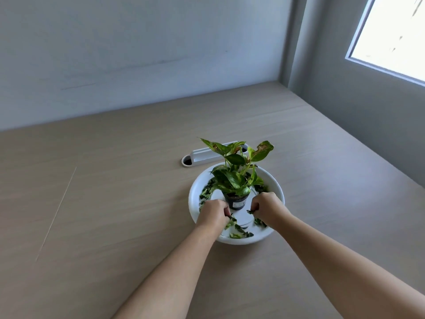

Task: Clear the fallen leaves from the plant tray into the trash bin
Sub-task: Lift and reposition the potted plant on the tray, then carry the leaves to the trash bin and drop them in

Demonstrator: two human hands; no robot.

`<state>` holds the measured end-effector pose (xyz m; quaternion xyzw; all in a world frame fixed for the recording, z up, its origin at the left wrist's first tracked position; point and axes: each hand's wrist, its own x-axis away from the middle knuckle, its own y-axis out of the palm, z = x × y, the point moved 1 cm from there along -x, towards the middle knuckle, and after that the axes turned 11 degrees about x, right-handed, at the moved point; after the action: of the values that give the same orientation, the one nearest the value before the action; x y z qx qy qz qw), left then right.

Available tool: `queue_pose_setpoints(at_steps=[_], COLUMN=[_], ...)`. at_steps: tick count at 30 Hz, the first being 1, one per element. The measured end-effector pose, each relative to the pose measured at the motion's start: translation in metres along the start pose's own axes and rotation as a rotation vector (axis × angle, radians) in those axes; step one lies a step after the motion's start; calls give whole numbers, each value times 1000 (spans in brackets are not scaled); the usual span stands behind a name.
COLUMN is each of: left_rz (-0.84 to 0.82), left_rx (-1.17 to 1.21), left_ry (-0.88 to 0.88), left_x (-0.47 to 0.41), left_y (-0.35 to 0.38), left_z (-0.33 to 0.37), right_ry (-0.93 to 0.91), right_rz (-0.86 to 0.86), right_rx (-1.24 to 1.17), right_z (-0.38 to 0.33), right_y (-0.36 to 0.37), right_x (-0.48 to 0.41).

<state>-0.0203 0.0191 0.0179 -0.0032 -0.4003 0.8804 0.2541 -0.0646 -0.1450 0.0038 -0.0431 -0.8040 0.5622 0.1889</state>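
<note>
A round white plant tray (274, 180) sits on the wooden table, with a small dark pot (236, 201) holding a green leafy plant (234, 173) at its middle. Fallen leaves (239, 232) lie scattered around the pot, along the left, right and near sides of the tray. My left hand (212, 214) is inside the tray left of the pot, fingers closed on leaves. Right of the pot, my right hand (266, 207) is also curled around leaves. No trash bin is in view.
A grey cable grommet slot (207, 154) is set into the table (115, 203) just behind the tray. A wall runs along the far edge, and a window (391, 35) is at the upper right.
</note>
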Motion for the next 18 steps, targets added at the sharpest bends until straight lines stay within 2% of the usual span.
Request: queue_pose_setpoints(at_steps=[5, 9, 14, 18], left_rz=[-7, -25, -75, -141], left_rx=[26, 64, 87, 130], left_ry=[81, 137, 245, 338], left_x=[7, 13, 24, 48], left_y=[5, 21, 70, 146], left_z=[13, 49, 133, 227], right_ry=[99, 185, 298, 423], right_rz=[112, 201, 259, 366], right_rx=[-66, -150, -204, -225], right_z=[11, 43, 127, 234], right_y=[-15, -36, -72, -96], right_x=[21, 42, 99, 178])
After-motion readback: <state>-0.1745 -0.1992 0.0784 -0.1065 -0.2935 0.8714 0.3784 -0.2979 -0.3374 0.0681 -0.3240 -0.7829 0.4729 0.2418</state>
